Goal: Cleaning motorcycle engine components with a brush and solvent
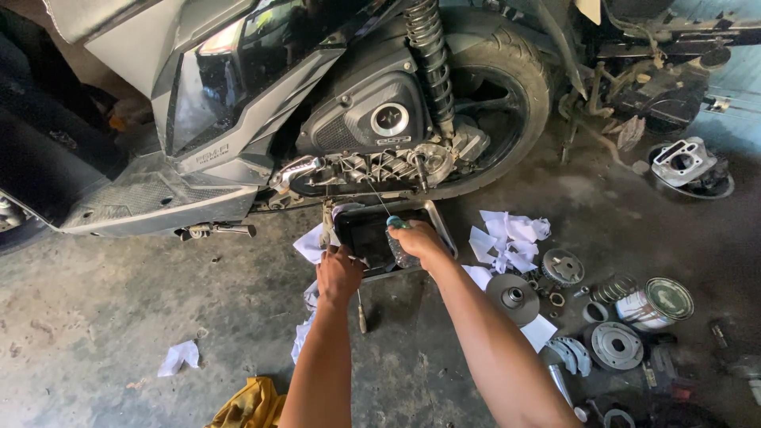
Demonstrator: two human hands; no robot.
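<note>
- Right hand (418, 240): grip wrapped round a small clear bottle (399, 247) with a blue-green cap; the bottle sits inside the fist, cap end pointing up toward the scooter (261, 103), body largely covered by the fingers.
- Thin tube or stream (376, 198): runs from the cap up to the open engine case (372, 166); which of the two it is cannot be told.
- Left hand (339, 273): grip curled, knuckles up, resting at the near left edge of the tray (440, 226); touching white paper (313, 244) there. Whether it pinches anything cannot be told.
- Tray: dark, metal-rimmed, on the floor (103, 317) directly under the engine case; both hands over its near edge. Inside dark and glossy; contents not discernible.
- Screwdriver-like tool (361, 313): on the floor just below the left hand, apart from it.
- Torn white paper scraps (507, 238): right of the tray, near the right forearm.
- Round metal drive parts (514, 297): on the floor right of the forearm, among them discs, a toothed wheel (563, 265), a coil spring (614, 287).
- Tin (656, 303): on its side beside the spring, lid end facing the camera; contents not visible.
- Dark basin (694, 178): far right, holding a grey engine casting (683, 161).
- Yellow cloth (250, 406): bottom edge, left of the left forearm.
- Rear wheel (507, 87) and shock spring (430, 59): above the tray, behind the case.
</note>
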